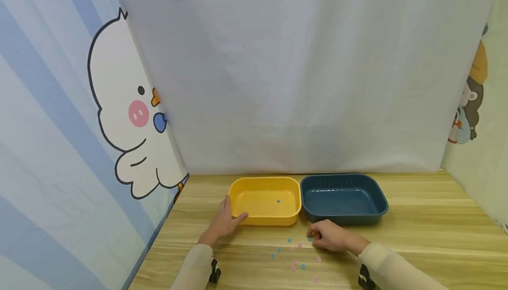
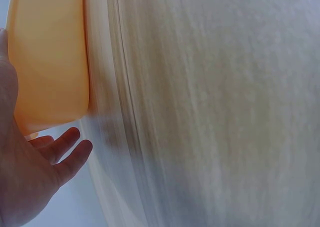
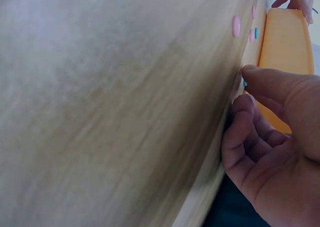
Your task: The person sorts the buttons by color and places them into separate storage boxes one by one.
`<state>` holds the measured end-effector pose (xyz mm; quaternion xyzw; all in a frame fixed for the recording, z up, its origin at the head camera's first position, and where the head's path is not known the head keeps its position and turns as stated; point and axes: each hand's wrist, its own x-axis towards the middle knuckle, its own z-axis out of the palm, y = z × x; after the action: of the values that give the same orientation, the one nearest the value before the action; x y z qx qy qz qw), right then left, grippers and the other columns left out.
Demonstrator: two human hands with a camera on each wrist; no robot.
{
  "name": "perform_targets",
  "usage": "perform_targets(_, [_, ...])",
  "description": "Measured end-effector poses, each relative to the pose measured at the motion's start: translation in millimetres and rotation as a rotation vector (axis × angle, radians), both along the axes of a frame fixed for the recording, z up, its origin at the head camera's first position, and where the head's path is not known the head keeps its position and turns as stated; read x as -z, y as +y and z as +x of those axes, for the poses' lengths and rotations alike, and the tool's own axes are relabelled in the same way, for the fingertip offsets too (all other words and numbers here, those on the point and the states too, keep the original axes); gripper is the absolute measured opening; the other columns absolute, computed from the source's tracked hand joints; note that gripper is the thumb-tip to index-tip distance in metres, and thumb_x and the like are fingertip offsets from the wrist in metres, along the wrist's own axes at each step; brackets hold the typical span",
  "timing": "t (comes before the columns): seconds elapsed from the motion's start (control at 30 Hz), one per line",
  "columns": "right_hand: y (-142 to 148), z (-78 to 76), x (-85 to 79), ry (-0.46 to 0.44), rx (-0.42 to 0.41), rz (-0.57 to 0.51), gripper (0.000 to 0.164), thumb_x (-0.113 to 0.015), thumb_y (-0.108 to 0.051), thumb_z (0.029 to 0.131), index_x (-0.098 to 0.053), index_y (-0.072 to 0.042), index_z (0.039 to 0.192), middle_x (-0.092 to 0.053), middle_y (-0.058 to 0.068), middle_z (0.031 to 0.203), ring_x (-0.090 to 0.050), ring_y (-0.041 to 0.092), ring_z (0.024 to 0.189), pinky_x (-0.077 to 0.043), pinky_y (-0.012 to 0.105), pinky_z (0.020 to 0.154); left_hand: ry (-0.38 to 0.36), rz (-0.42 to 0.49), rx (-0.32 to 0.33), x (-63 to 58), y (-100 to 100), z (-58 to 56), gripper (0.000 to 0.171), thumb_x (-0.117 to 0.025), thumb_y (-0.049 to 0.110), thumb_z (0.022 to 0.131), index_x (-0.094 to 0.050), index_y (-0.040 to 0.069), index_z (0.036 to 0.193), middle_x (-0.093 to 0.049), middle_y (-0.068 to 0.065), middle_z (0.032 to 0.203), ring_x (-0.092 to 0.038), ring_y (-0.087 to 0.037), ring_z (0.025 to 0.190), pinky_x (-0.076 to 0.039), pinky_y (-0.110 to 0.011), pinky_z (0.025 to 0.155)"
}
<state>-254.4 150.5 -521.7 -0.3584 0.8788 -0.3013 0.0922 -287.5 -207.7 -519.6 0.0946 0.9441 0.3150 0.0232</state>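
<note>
My left hand (image 1: 223, 223) rests against the left front corner of a yellow basin (image 1: 263, 224), its thumb over the front rim. In the left wrist view its other fingers (image 2: 70, 159) spread loosely beside the basin. My right hand (image 1: 331, 236) is low over the table before the blue basin, fingers bent. A small blue ring (image 1: 309, 239) lies at its fingertips. In the right wrist view a gap shows between thumb and forefinger, with a blue ring (image 3: 245, 83) by the thumb tip. Another blue ring (image 1: 278, 201) lies inside the yellow basin.
A dark blue basin (image 1: 344, 220) stands against the yellow one's right side. Several small pink rings (image 1: 295, 262) and blue rings (image 1: 303, 266) lie scattered on the wooden table (image 1: 428, 219) in front. Behind hangs a white curtain (image 1: 301, 83).
</note>
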Motion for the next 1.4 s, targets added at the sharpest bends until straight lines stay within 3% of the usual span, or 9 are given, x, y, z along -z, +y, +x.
perform_targets(0.4, [-1.5, -4.1, 4.8, 0.02, -0.024, -0.009, 0.01, -0.07, -0.006, 0.081, -0.067, -0.013, 0.087, -0.053, -0.014, 0.071, -0.047, -0.001, 0.065, -0.043, 0.021, 0.059, 0.001, -0.002, -0.015, 0.9, -3.2, 0.6, 0.099, -0.055, 0.051, 0.091, 0.0, -0.011, 0.146, -0.01, -0.034, 0.149, -0.025, -0.046, 0.133, -0.024, -0.053, 0.107])
perform_targets(1.1, [-2.1, -6.6, 5.0, -0.006, -0.038, -0.009, 0.006, -0.07, -0.009, 0.083, -0.066, -0.013, 0.081, -0.054, -0.016, 0.073, -0.048, -0.002, 0.067, -0.045, 0.021, 0.061, 0.013, -0.019, -0.013, -1.3, -3.8, 1.3, 0.099, -0.055, 0.051, 0.091, -0.001, -0.012, 0.146, -0.011, -0.034, 0.149, -0.026, -0.047, 0.133, -0.025, -0.053, 0.106])
perform_targets(1.4, [1.8, -3.4, 5.0, -0.022, -0.006, -0.026, 0.008, -0.071, -0.006, 0.081, -0.065, -0.01, 0.078, -0.054, -0.016, 0.071, -0.049, -0.002, 0.066, -0.045, 0.021, 0.06, 0.013, -0.022, -0.004, -0.7, -2.0, 1.3, 0.098, -0.055, 0.05, 0.092, -0.001, -0.011, 0.146, -0.011, -0.034, 0.149, -0.027, -0.047, 0.132, -0.026, -0.052, 0.106])
